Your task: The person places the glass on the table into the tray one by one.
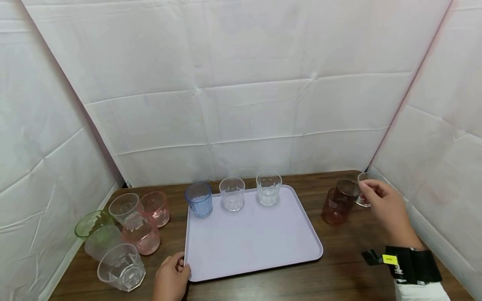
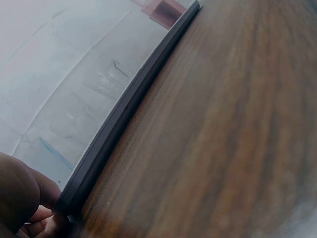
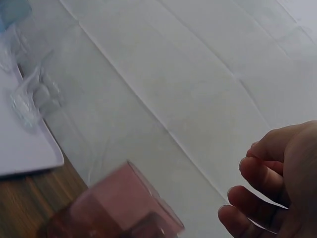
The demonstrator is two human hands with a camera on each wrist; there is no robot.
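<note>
At the front left corner of the lilac tray [image 1: 252, 242], my left hand [image 1: 172, 276] pinches the edge; the left wrist view shows fingertips at the tray's dark side [image 2: 106, 136]. My right hand [image 1: 384, 205] is beside two dark glasses, a reddish one [image 1: 331, 211] and a brownish one [image 1: 345, 191], which overlap. A clear glass [image 1: 363, 201] stands partly hidden behind this hand. In the right wrist view, the fingers [image 3: 257, 173] are loosely bent with nothing visible between them, apart from the reddish glass [image 3: 111, 198].
Along the tray's back edge are a blue glass [image 1: 199, 202] and two clear ones [image 1: 232, 196] [image 1: 269, 190]. A cluster at left holds pink [image 1: 147, 240], green [image 1: 90, 223] and clear glasses [image 1: 122, 269]. White cloth walls [image 1: 256, 117] enclose the wooden table [image 1: 241, 292].
</note>
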